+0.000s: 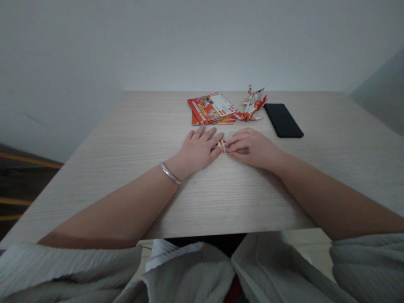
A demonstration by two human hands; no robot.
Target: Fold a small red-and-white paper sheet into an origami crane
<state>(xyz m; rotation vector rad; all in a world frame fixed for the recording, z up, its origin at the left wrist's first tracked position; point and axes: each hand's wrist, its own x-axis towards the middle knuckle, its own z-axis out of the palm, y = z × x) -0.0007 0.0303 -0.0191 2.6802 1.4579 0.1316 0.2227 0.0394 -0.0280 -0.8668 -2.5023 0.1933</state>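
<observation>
A small folded piece of printed paper (221,145), white with red and orange marks, lies on the table between my hands. My left hand (200,147) rests palm down with its fingers stretched and spread; the index fingertip and thumb touch the paper's left side. Fingertips of my right hand (249,145) are pinched together at the paper's right edge. Both hands cover parts of the paper, so its full shape is hidden.
Behind my left hand lies a stack of red and white printed leaflets (214,107). Beside it stands a crumpled or folded paper piece (253,104) with pointed ends. A black phone (283,120) lies to the right. The pale wooden table (126,139) meets a wall (202,46).
</observation>
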